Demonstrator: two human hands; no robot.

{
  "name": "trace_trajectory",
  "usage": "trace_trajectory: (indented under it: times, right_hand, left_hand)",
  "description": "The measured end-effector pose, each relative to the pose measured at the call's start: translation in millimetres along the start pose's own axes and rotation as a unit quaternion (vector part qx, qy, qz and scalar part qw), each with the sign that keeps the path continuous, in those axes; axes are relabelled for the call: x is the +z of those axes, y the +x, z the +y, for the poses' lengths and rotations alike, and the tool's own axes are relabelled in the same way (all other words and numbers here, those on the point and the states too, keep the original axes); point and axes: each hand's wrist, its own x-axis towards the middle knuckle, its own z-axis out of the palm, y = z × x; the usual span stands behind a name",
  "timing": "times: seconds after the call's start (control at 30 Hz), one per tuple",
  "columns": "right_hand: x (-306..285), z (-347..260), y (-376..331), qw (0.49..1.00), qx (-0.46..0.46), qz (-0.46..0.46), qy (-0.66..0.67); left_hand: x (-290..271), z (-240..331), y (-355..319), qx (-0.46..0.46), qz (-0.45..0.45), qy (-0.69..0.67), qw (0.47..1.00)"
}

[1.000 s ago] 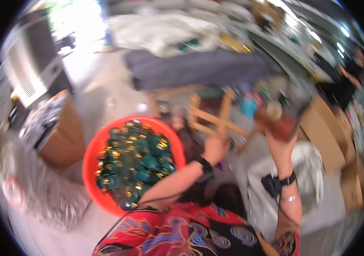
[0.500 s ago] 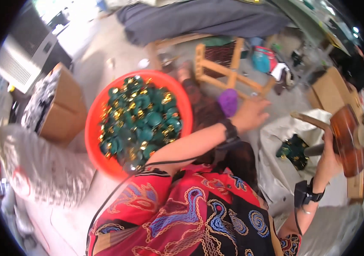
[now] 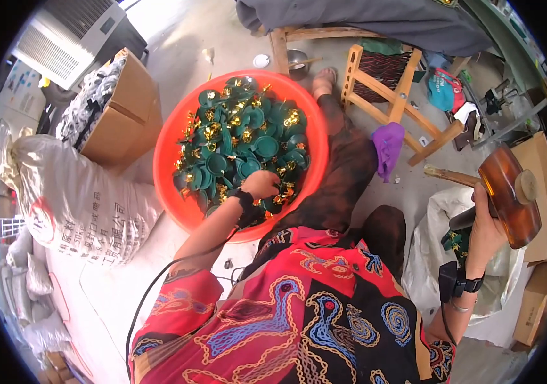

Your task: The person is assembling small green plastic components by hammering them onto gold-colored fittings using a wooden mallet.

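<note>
My left hand is down among small green dish-shaped pieces with gold trim, heaped in a round orange-red tub. Its fingers are bent and drawn together at the near right of the heap. What they pinch is too small to make out. Off to the right, my right hand is wrapped around a dark cylindrical grip on a glossy brown, curved tool. A wooden stick juts leftward from this tool, and a round tan knob sits on its other side. Beneath, more green pieces show inside an open white sack.
A full white woven sack and a cardboard box of grey-white material stand left of the tub. Beyond my knees are a wooden frame stool and a purple cloth. Cardboard boxes line the right side.
My left hand has swung from above the purple cloth, near the right-hand sack, back left into the tub. My right hand still holds the brown tool. The whole view has shifted.
</note>
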Motion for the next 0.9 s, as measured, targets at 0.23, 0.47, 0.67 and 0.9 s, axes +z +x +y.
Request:
trace_trajectory:
  times: [0.23,0.47,0.67,0.9]
  right_hand:
    - [-3,39,-8,0.990,-0.047,-0.048,-0.123]
    - [-12,81,-15,0.996,-0.008,-0.077,0.036]
    - [17,12,9,0.988,0.107,-0.072,0.086]
    - [43,-18,36,0.988,0.101,-0.044,0.108]
  left_hand:
    - [20,20,-16,-0.003,-0.036,0.199,0.979]
    - [-1,51,-10,-0.012,-0.059,0.045,0.997]
    - [-86,129,39,0.146,0.216,-0.303,0.917]
    - [-65,256,115,0.274,0.290,-0.288,0.870]
